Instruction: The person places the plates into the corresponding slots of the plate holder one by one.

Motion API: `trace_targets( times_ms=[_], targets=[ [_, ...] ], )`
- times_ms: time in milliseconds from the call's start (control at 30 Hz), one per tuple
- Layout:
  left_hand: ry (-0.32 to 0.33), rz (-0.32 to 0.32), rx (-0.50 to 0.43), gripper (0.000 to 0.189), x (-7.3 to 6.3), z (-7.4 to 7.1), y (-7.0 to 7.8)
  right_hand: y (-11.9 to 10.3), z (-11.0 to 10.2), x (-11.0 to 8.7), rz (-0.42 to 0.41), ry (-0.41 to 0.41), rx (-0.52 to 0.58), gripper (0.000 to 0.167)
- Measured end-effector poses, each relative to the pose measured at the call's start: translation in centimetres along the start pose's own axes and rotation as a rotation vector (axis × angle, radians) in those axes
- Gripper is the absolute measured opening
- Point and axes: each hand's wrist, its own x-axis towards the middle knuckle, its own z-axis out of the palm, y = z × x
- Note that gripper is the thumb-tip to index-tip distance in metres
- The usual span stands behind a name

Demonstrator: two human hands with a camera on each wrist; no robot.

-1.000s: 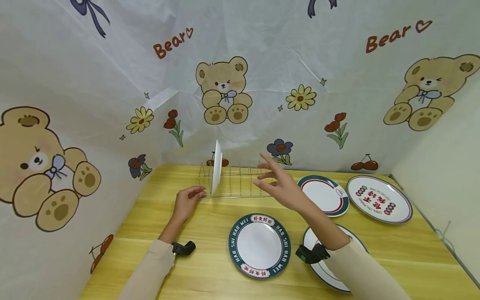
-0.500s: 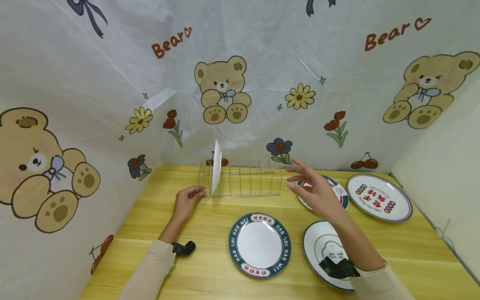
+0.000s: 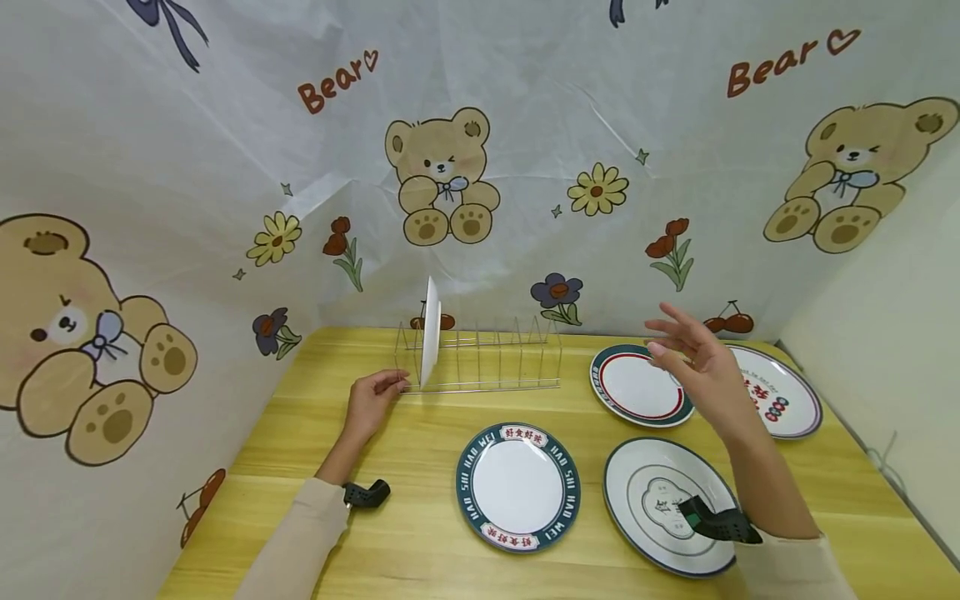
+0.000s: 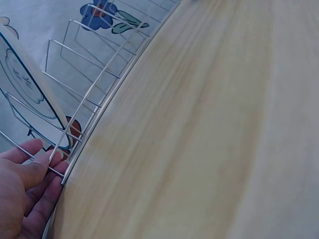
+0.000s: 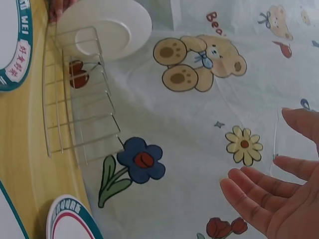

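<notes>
My left hand [image 3: 372,402] pinches the front left corner of a wire dish rack [image 3: 498,386]; the left wrist view shows its thumb and fingers round the end wires. One white plate [image 3: 431,333] stands upright in the rack's left part, its patterned face visible in the left wrist view. Off to the right, my right hand [image 3: 705,371] is raised with fingers spread and nothing in them. It overlaps the far right plate with red characters [image 3: 787,404] in the head view, beside a plate with a red ring and green rim [image 3: 641,385].
A green-rimmed plate [image 3: 517,487] lies flat in front of the rack. Right of it lies a white plate with a grey centre pattern [image 3: 645,483], partly under the right wrist's camera [image 3: 720,523]. Behind the wooden table [image 3: 405,517] hangs a bear-print cloth [image 3: 525,108].
My right hand has moved right, away from the rack, past the red-ringed plate towards the far right plate. The left hand has stayed at the rack's corner.
</notes>
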Motion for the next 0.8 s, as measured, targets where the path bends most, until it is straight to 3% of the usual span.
trace_targets(
  times_ms=[167, 400, 533, 733, 800],
  targets=[
    [-0.006, 0.006, 0.005, 0.016, 0.0, 0.0, 0.0, 1.6, -1.8, 0.0, 0.001, 0.073, -0.006, 0.059],
    [-0.011, 0.016, 0.021, 0.017, -0.1, -0.2, 0.5, 4.2, -4.1, 0.4, 0.02, 0.124, 0.073, 0.06],
    [-0.01, 0.022, 0.015, 0.017, -0.1, -0.3, 0.1, 5.9, -5.2, 0.8, 0.059, 0.161, 0.112, 0.061],
    [-0.014, 0.002, 0.003, 0.018, -0.1, -0.2, -0.1, 7.8, -7.6, 0.3, 0.143, 0.258, 0.256, 0.063],
    [-0.022, 0.001, -0.002, 0.019, 0.0, -0.2, -0.2, 8.4, -8.5, 0.2, 0.181, 0.293, 0.237, 0.064]
  ],
)
